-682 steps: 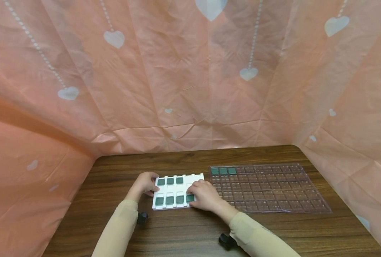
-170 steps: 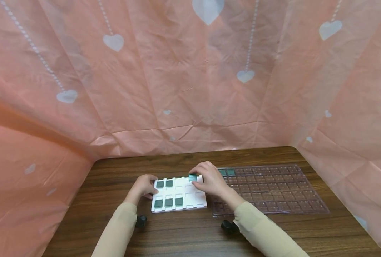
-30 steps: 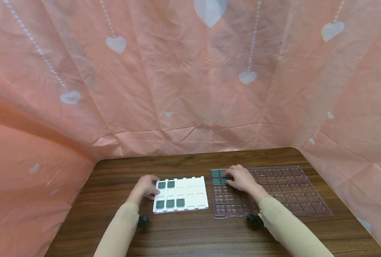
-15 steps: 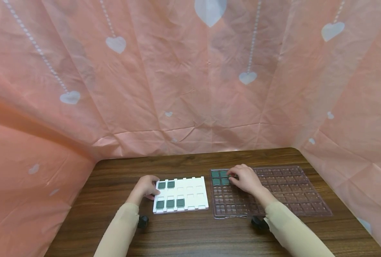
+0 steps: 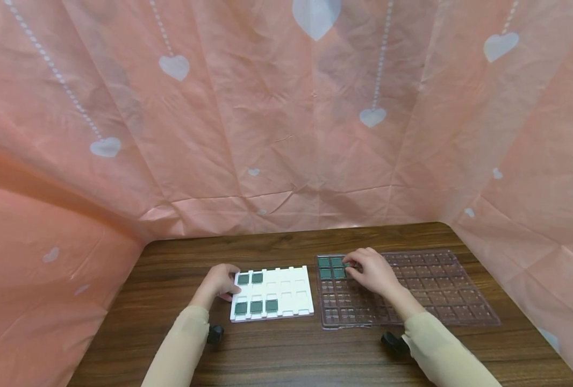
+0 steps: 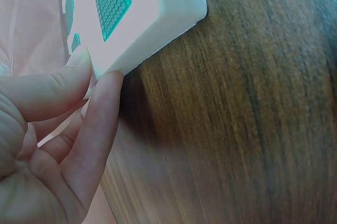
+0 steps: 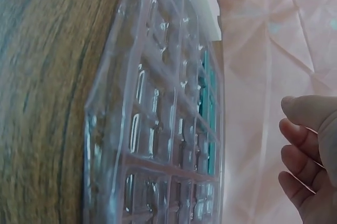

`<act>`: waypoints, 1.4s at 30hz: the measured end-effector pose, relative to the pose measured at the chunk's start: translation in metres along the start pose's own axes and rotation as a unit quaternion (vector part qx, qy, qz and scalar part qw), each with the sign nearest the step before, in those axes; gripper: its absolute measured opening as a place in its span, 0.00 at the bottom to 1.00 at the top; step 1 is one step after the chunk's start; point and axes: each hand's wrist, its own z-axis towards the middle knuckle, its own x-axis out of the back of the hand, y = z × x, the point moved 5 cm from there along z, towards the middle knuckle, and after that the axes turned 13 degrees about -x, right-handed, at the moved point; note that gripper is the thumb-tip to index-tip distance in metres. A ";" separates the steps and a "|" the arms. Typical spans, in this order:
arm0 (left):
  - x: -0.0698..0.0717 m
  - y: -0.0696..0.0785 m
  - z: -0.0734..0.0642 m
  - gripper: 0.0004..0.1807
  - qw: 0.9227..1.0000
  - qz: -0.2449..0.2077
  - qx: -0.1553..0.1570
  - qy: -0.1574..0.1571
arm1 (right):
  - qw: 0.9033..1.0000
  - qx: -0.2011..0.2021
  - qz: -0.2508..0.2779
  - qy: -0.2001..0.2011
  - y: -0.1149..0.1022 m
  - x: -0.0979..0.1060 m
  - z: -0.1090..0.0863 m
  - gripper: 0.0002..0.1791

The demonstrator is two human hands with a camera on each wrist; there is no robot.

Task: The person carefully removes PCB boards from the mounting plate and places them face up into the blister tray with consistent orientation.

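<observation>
My left hand (image 5: 220, 280) grips the left edge of a white slotted tray (image 5: 297, 302); the left wrist view has thumb and fingers pinching its side wall (image 6: 139, 50). Small green circuit boards (image 5: 256, 307) sit in that tray, two in the back row and three in the front, while its right-hand slots are bare. Over the left part of a clear plastic blister tray (image 5: 431, 295) hovers my right hand (image 5: 371, 270), fingers loosely bent and holding nothing in the right wrist view. Several green boards (image 5: 326, 273) lie in the clear tray's back left pockets, partly behind this hand.
Both trays lie on a dark wood-grain table (image 5: 277, 355), the clear one to the right with a narrow gap between them. A pink curtain (image 5: 277, 134) with white hearts hangs behind and along both sides. A black wrist camera (image 5: 215, 334) hangs under the left sleeve.
Since 22.7 s ago, two boards have left the white tray and the clear tray's second row has gained two. Over the last second my right hand has let go and drawn back slightly right.
</observation>
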 end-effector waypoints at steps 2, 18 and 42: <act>0.000 0.000 0.000 0.33 1.000 -0.002 0.001 0.000 | 1.000 0.001 0.005 0.002 -0.001 0.001 -0.001 0.09; -0.001 -0.001 0.001 0.33 1.000 0.001 -0.002 -0.004 | 0.998 0.024 0.059 0.015 -0.027 -0.002 -0.004 0.12; 0.000 -0.002 0.002 0.33 1.000 0.010 -0.006 -0.006 | 0.994 0.030 0.109 -0.008 -0.061 -0.024 -0.004 0.13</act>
